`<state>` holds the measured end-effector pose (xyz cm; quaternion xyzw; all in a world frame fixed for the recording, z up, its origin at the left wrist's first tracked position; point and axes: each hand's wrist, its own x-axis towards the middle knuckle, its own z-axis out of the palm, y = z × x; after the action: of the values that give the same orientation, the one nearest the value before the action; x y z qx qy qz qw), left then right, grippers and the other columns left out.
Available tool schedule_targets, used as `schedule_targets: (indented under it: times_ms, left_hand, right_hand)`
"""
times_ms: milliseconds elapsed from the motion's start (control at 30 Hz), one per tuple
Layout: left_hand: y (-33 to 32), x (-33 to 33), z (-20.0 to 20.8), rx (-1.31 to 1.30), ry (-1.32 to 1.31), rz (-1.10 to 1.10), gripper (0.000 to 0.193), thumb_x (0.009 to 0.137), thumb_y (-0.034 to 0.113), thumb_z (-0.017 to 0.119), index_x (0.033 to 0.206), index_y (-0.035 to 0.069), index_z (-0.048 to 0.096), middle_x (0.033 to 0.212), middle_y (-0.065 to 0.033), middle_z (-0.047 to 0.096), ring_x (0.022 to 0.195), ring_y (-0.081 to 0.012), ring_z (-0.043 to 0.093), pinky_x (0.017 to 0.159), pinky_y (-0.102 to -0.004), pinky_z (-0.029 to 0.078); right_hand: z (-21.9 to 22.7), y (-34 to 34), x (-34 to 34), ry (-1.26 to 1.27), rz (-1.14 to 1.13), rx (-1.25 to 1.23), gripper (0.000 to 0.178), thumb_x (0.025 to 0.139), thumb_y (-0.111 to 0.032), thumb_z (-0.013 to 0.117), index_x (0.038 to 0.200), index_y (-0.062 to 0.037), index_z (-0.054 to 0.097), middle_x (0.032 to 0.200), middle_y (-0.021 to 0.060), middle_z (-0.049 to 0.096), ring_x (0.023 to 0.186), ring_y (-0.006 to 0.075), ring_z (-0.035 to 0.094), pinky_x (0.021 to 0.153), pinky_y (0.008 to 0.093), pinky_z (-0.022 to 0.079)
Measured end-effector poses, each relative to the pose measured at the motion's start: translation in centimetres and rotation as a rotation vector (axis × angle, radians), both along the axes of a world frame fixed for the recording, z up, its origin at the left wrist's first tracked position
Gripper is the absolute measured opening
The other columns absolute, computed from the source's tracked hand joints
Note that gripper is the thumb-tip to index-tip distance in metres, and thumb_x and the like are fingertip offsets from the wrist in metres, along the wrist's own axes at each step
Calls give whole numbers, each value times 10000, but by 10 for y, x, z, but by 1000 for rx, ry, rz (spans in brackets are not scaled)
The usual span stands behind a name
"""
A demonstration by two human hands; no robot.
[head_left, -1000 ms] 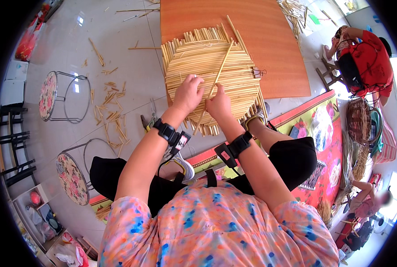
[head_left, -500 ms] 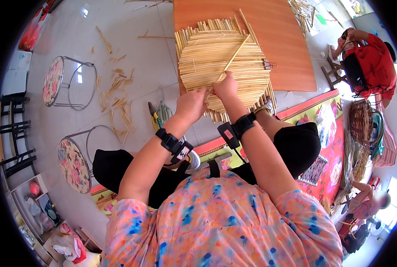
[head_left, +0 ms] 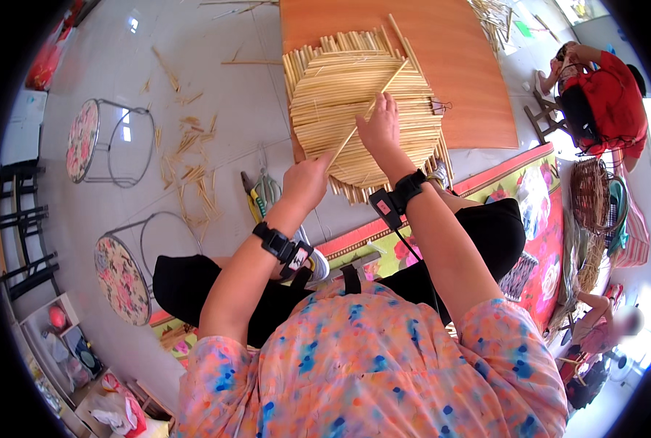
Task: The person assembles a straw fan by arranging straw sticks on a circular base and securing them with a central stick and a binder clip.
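Observation:
A round panel of pale straw-coloured stalks (head_left: pixel 340 87) laid side by side lies on an orange-brown wooden table (head_left: pixel 479 95). One loose stalk (head_left: pixel 346 140) slants across it, from lower left to upper right. My left hand (head_left: pixel 307 181) is closed on the lower end of that stalk, just off the panel's near left edge. Farther up, my right hand (head_left: pixel 381 130) has its thumb and fingers around the stalk's middle, over the panel. A black binder clip (head_left: pixel 438 107) grips the panel's right edge. Both my wrists wear black straps.
Pliers with yellow and grey handles (head_left: pixel 254 198) lie on the tiled floor left of the panel, near scattered stalk pieces (head_left: pixel 194 175). Two floral stools (head_left: pixel 123 277) stand at the left. A person in red (head_left: pixel 604 109) sits at the right, beside a wicker basket (head_left: pixel 590 186).
My right hand has slid up and right along the loose stalk. My left hand has drawn down and left with its lower end, so the hands are now farther apart.

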<state>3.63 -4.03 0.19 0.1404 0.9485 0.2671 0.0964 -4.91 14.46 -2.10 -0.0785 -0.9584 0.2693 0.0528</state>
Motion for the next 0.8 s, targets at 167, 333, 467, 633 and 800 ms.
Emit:
schedule_targets:
  times_ms: [167, 333, 467, 633, 800]
  left_hand:
    - [-2, 2, -3, 38, 11, -16, 354, 797, 100, 641, 1148, 124, 602, 954, -149, 676, 814, -376, 648, 690, -464, 530]
    - [-1, 2, 0, -8, -30, -11, 374, 795, 106, 650, 1164, 135, 599, 1005, -131, 674, 826, -369, 648, 704, -454, 532]
    - [-6, 3, -3, 5, 14, 3, 382, 795, 111, 652, 1172, 150, 599, 990, -131, 670, 814, -370, 646, 694, -456, 529]
    - [-8, 1, 1, -4, 14, 18, 391, 796, 119, 658, 1180, 163, 600, 935, -142, 664, 804, -369, 645, 682, -460, 526]
    - [-9, 0, 1, -16, 35, 6, 390, 799, 126, 662, 1183, 164, 601, 889, -149, 655, 799, -363, 645, 674, -458, 526]
  right_hand:
    - [-9, 8, -10, -73, 111, 85, 799, 813, -287, 676, 1424, 63, 298, 1514, 248, 245, 1421, 413, 181, 1170, 421, 204]
    - [-23, 7, -4, -43, 137, 101, 765, 870, -303, 598, 1450, 56, 253, 1546, 237, 176, 1442, 387, 143, 1170, 451, 181]
    - [-19, 2, -5, -79, 130, 81, 763, 882, -311, 585, 1460, 50, 239, 1556, 218, 169, 1450, 368, 137, 1172, 463, 164]
    - [-19, -1, -8, -61, 121, 57, 782, 871, -323, 598, 1466, 36, 239, 1561, 202, 171, 1453, 363, 131, 1172, 472, 160]
    - [-16, -3, -10, -88, 97, 99, 851, 845, -397, 642, 1473, 14, 241, 1565, 187, 175, 1456, 356, 127, 1166, 497, 165]
